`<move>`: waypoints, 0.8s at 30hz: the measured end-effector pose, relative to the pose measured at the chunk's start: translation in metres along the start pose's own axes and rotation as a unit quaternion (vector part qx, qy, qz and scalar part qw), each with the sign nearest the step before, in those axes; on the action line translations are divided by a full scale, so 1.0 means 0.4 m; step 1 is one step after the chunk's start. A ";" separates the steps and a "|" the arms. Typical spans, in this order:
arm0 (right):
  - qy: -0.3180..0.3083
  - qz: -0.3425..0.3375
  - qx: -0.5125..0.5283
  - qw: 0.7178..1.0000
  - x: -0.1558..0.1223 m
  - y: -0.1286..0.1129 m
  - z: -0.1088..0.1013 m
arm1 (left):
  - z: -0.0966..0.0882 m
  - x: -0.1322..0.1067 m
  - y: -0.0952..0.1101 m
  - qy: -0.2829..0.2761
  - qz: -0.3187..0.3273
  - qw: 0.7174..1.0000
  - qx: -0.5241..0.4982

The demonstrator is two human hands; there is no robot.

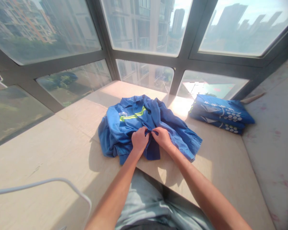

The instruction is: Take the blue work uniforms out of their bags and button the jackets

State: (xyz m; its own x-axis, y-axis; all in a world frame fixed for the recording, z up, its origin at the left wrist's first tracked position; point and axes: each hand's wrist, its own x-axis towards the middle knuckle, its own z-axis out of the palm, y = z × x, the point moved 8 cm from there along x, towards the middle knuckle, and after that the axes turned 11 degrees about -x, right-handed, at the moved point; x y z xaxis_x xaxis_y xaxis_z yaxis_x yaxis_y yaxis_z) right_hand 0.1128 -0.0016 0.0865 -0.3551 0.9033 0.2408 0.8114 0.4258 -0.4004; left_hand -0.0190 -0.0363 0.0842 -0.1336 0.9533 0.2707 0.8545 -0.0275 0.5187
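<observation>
A crumpled blue work jacket (124,124) with a yellow reflective stripe lies on the pale stone window ledge (62,140) in front of me. My left hand (139,139) and my right hand (161,137) sit side by side at its near front edge. Both are closed, pinching the blue fabric between fingers and thumbs where the two front edges meet. My forearms reach up from the bottom of the view over my light trousers (148,204).
A stack of folded blue garments (220,113) with white print lies at the right of the ledge. A pale patterned cushion (276,137) fills the far right. A white tube (50,183) curves across the lower left. Large windows (144,28) surround the ledge.
</observation>
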 end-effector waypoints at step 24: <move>-0.066 0.063 -0.078 0.993 0.033 0.080 0.000 | 0.014 -0.055 0.014 -0.130 0.135 0.977 -0.098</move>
State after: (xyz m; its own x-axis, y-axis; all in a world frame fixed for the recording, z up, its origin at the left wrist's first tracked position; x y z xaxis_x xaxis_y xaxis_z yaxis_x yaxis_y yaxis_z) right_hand 0.1342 0.0239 0.0770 -0.2954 0.9524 0.0759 0.9118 0.3047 -0.2751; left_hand -0.0086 -0.0557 0.0765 0.2364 0.9471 0.2170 0.7252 -0.3206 0.6093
